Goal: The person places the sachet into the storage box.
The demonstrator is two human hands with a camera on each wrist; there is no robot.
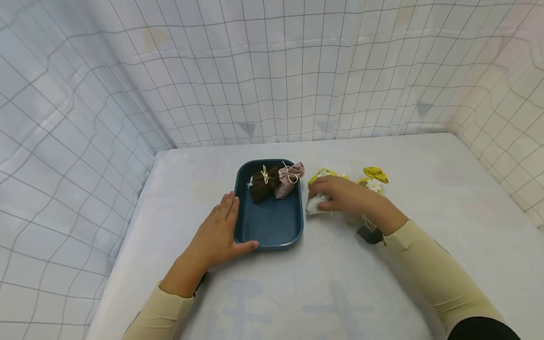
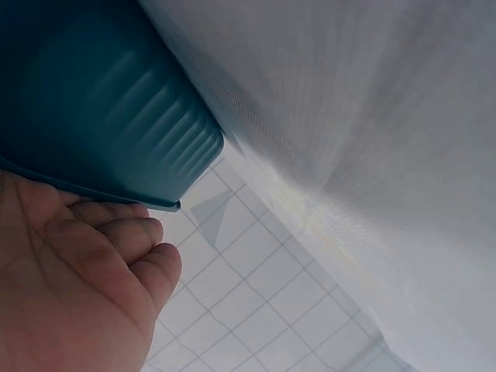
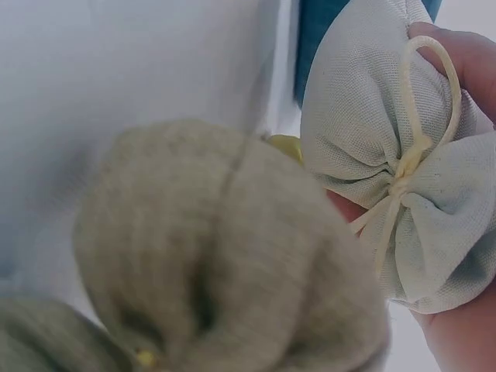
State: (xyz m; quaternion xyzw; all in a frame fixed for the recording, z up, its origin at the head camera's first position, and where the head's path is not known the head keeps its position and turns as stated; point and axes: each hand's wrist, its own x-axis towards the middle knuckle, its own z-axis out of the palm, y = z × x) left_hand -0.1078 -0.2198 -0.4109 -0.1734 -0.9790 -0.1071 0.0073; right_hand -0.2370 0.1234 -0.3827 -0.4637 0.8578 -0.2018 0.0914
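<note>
A blue-green tray (image 1: 268, 226) stands on the white table. Along its left rim lie the fairly straight fingers of my left hand (image 1: 214, 231), with the thumb at the near edge; the left wrist view shows fingertips under the rim. Inside, toward the far end, are a dark brown drawstring pouch (image 1: 262, 189) and a pinkish one (image 1: 285, 183). Just right of the tray, my right hand (image 1: 348, 196) grips a white drawstring pouch (image 3: 372, 101) tied with cream cord. Close by in the right wrist view sits a blurred beige-brown pouch (image 3: 225, 248).
Beyond my right hand lies a yellow pouch with white flowers (image 1: 319, 174). Another yellow flowered pouch (image 1: 374, 180) is farther right. A dark pouch (image 1: 370, 233) is partly under my right wrist. White gridded curtains (image 1: 276, 94) enclose the table's back and sides.
</note>
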